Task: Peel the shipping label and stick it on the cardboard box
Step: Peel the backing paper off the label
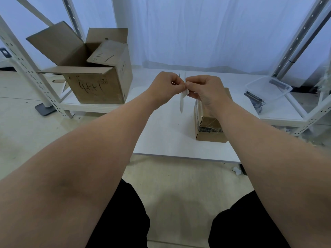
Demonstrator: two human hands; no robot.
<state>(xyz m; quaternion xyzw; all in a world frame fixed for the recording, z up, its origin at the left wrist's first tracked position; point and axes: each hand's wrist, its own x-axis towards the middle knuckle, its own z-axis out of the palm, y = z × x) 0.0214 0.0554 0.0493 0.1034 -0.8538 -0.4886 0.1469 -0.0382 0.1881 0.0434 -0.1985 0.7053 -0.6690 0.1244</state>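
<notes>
While the white table (161,138) bears the taped cardboard box (209,130), a large open carton (96,86) stands well left of that box. Above the box's left side, the left hand (164,88) and right hand (206,90) both pinch the shipping label (182,102), which hangs down.

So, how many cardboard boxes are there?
2. A large open box on the left shelf; a small taped box on the white table, partly behind the right arm. More may be hidden.
</notes>
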